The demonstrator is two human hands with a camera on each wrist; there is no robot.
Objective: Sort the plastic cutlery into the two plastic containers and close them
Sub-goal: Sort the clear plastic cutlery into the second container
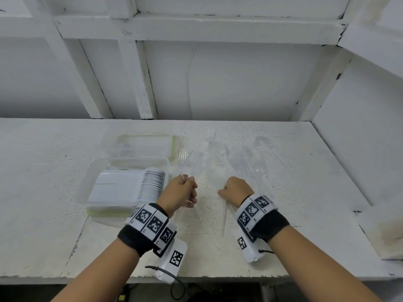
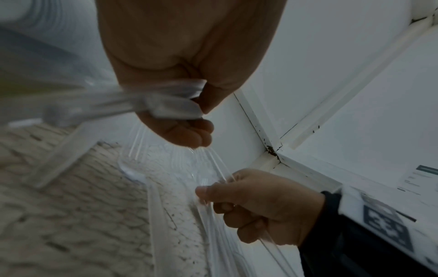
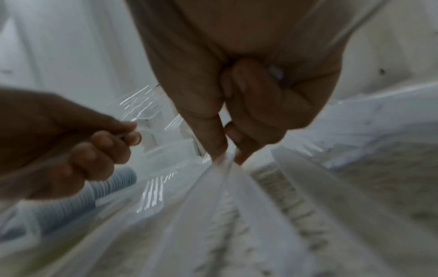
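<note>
Clear plastic cutlery (image 1: 237, 158) lies fanned over the white table (image 1: 294, 171), forks and spoons mixed. My left hand (image 1: 182, 192) grips a few clear forks (image 1: 182, 164) by their handles, tines pointing away; the left wrist view shows the fist (image 2: 180, 121) closed round the handles (image 2: 170, 105). My right hand (image 1: 233, 190) pinches a clear handle (image 3: 226, 168) between thumb and forefinger (image 3: 211, 138), low over the table. The near open container (image 1: 96, 171) holds a stack of white ribbed pieces (image 1: 152, 184). A second clear container (image 1: 141, 144) stands behind it.
A white wall with framing (image 1: 139, 83) rises at the table's back edge. A white side panel (image 1: 359, 127) closes off the right. The table's front edge (image 1: 218, 277) runs just under my wrists. Bare tabletop stretches to the left of the containers.
</note>
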